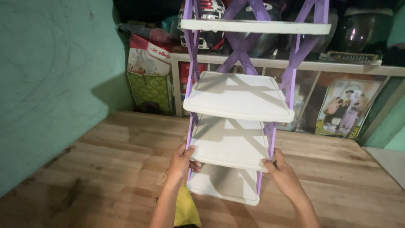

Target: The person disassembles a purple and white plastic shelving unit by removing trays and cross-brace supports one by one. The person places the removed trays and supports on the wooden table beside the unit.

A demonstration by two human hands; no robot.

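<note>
Both hands grip the tall white-shelved plastic rack with purple crossed struts (238,99): left hand (182,160) and right hand (282,172) clasp opposite edges of its third shelf, above the wooden plank floor (105,169).

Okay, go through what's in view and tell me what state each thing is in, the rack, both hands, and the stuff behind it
Shelf rack: upright on the wooden table, white shelves level, purple cross braces fitted.
Left hand: gripping the rack's left edge at the third shelf.
Right hand: gripping the right edge at that same shelf.
Framed picture: leaning behind the table.
Printed bag: standing against the green wall.
</note>
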